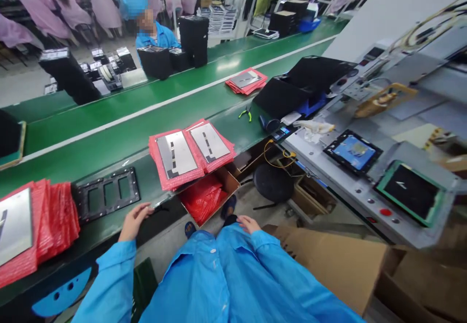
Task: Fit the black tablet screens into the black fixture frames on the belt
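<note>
My left hand [134, 220] is at the front edge of the green bench [120, 128], fingers stretched out with nothing visible in them. Just beyond it lies a black frame [108, 192] with three rectangular openings. My right hand [249, 224] hangs low in front of my body, fingers loosely extended and holding nothing I can see. Ahead, two flat silver panels [176, 153] with dark strips rest on red bubble-wrap sheets [168, 182]. At the far left, another silver panel [16, 225] lies on a thick pile of red bubble wrap [60, 211].
Under the bench edge stands a cardboard box [229, 187] with red bubble wrap inside. On the right are a machine table [310, 150], a black stool [273, 182] and a large carton [328, 260]. Green-handled pliers [245, 114] lie farther back. A co-worker [160, 33] sits across the bench.
</note>
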### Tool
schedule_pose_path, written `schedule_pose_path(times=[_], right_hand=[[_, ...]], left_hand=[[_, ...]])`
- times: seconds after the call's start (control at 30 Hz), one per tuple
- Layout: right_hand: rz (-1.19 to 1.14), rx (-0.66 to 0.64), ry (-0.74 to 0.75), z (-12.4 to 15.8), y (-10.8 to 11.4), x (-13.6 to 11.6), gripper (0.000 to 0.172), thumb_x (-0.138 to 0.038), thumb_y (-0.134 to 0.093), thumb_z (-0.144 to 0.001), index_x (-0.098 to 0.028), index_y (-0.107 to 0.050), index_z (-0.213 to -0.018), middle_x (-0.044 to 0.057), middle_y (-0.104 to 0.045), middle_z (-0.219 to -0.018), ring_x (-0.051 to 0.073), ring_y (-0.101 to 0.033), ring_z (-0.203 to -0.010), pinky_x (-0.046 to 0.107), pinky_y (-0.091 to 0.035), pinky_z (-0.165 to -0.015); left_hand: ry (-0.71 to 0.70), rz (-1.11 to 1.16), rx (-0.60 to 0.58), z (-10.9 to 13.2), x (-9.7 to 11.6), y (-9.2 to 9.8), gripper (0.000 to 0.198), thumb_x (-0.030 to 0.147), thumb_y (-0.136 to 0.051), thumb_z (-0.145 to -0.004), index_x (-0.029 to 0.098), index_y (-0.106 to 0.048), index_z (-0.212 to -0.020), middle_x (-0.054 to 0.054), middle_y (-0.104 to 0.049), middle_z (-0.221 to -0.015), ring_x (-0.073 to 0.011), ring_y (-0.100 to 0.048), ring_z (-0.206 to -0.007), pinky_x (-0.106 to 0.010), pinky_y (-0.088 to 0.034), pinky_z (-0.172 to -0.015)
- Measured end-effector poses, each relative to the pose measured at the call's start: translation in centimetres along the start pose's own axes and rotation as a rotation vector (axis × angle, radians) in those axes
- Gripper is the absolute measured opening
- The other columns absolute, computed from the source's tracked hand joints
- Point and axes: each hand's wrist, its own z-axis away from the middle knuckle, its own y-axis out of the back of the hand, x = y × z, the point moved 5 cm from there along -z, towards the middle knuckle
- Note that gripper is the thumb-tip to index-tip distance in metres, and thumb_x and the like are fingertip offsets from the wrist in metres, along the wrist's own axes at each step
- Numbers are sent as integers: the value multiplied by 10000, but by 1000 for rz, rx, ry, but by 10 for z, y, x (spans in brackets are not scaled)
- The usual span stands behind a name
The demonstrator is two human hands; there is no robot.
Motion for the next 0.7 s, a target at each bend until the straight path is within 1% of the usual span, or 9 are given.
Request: schedule_pose_path(times=[0.1,0.17,0.2,0.27,0.37,0.47,0.53,0.6,0.7], right_hand=[[-131,-7,39,-44,23,-52,333,-455,-659,-685,-209,-674,-909,98,-721,-1019,228,-671,-935,343,-529,-803],[-272,-13,115,-81,40,-101,354,-446,-673,-689,-207,-670,-950,93,-720,-1043,214,-669,-948,330,-529,-824],[-351,-22,161,-102,50,-129,360,-437,-679,-690,-203,-668,-963,93,-720,-1045,208,-669,-943,326,-531,-828],[-492,-44,247,-145,70,-189,368,-419,-688,-691,-190,-660,-978,97,-718,-1049,202,-672,-926,323,-535,-825],[-611,-12,317,-216,102,-278,368,-411,-678,-706,-182,-643,-992,102,-708,-1068,199,-669,-931,314,-538,-803],[-667,61,338,-290,130,-350,369,-418,-650,-726,-185,-633,-1013,97,-700,-1077,195,-658,-961,306,-534,-797],[-680,93,340,-339,143,-387,379,-421,-634,-732,-187,-626,-1030,93,-692,-1092,195,-648,-979,313,-529,-808],[-684,136,344,-384,154,-418,399,-423,-619,-734,-180,-612,-1050,97,-675,-1127,202,-630,-1019,332,-517,-843],[-681,221,387,-442,166,-458,434,-455,-585,-748,-159,-589,-1065,105,-649,-1166,218,-578,-1110,365,-480,-921]], left_hand=[[-172,19,-33,-17,85,-17,737,765,-631,-600,144,-661,-996,-123,-746,-909,-262,-688,-891,-400,-531,-874],[-249,-15,-72,-33,141,-51,684,715,-654,-632,143,-668,-1006,-121,-745,-934,-265,-682,-925,-403,-526,-896],[-290,-36,-95,-44,169,-76,661,695,-652,-654,140,-670,-1014,-121,-743,-950,-264,-678,-940,-403,-522,-904],[-383,-91,-172,-73,222,-139,605,642,-632,-710,137,-670,-1040,-119,-735,-995,-255,-668,-973,-398,-511,-929],[-473,-222,-323,-133,285,-255,504,522,-601,-777,143,-657,-1105,-111,-715,-1084,-238,-648,-1033,-382,-492,-968],[-391,-406,-404,-204,317,-360,430,380,-580,-807,134,-638,-1155,-113,-691,-1163,-230,-636,-1076,-366,-479,-993],[-292,-515,-405,-249,325,-407,405,312,-565,-819,131,-629,-1175,-113,-673,-1212,-226,-624,-1110,-352,-460,-1021],[-200,-591,-373,-288,328,-436,395,285,-554,-832,132,-624,-1188,-110,-655,-1251,-225,-606,-1153,-338,-436,-1049],[-104,-675,-303,-333,326,-453,422,296,-547,-848,121,-603,-1227,-120,-618,-1308,-228,-563,-1224,-325,-393,-1089]])
